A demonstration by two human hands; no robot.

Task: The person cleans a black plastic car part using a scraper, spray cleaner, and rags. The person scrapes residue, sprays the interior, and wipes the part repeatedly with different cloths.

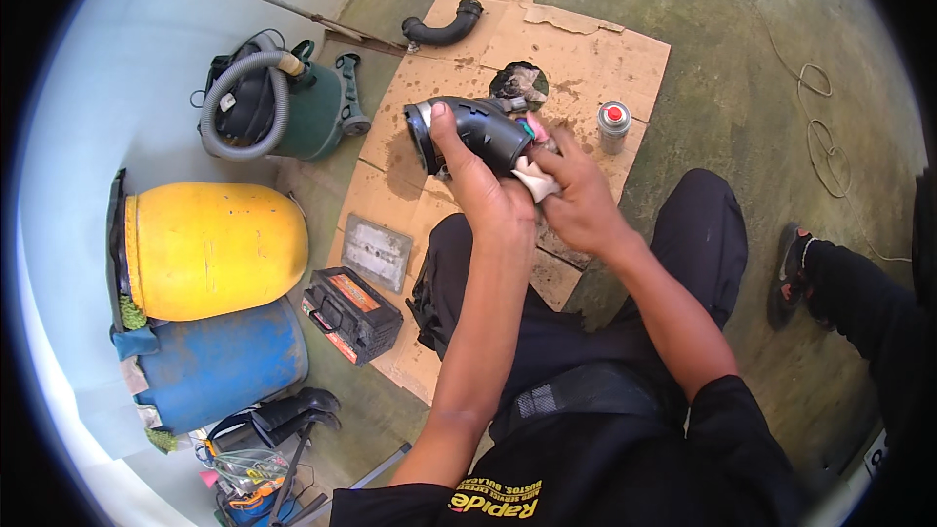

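Above the cardboard, my left hand (pixel 480 181) grips a black plastic tube-shaped part (pixel 485 133) from below, thumb along its side. A wide ring-shaped collar forms its left end. At the narrower right end, my right hand (pixel 578 185) is closed on a white cloth (pixel 536 179) and presses it against the opening. Pink and green bits show beside those fingers; I cannot make out whether they belong to the cloth. Behind the part sits a round dark container (pixel 520 85) with a dirty rag or liquid in it. A curved black hose (pixel 444 27) lies farther off.
Stained cardboard (pixel 605 49) covers the floor, with a red-capped spray can (pixel 613 127) at right. Leftward are a car battery (pixel 353 314), a flat grey plate (pixel 377 252), a yellow drum (pixel 217 251), a blue drum (pixel 223 363) and a green vacuum (pixel 307 112). Another person's leg (pixel 859 288) stands at right.
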